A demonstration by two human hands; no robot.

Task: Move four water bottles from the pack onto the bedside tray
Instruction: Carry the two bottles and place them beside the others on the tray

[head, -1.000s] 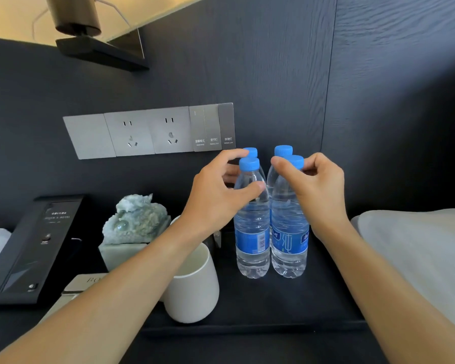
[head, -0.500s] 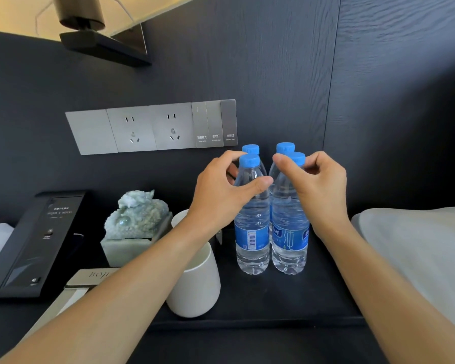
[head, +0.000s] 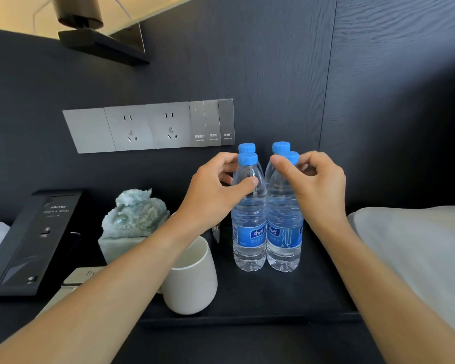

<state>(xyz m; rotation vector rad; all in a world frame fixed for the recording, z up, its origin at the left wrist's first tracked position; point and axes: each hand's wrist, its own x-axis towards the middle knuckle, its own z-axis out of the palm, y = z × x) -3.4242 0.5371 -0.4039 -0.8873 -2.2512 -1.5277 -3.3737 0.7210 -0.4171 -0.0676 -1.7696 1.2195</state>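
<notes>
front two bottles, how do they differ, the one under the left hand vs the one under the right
The left front bottle is pinched at its shoulder by the left hand; the right front bottle is pinched at its cap by the right hand. The left bottle's cap shows fully; the right bottle's is partly hidden by the thumb. Their labels face differently. Both stand upright, touching, on the dark tray, with blue caps.

Both bare forearms reach in from the bottom corners, angling up toward the middle. The left hand [head: 216, 190] is curled, thumb pressed forward and fingers wrapped behind, clasping the neck of what it holds. The right hand [head: 317, 185] mirrors it, thumb tip up high, fingers bent in a pinch at the top. Wrists are level, palms facing each other, close together.
</notes>
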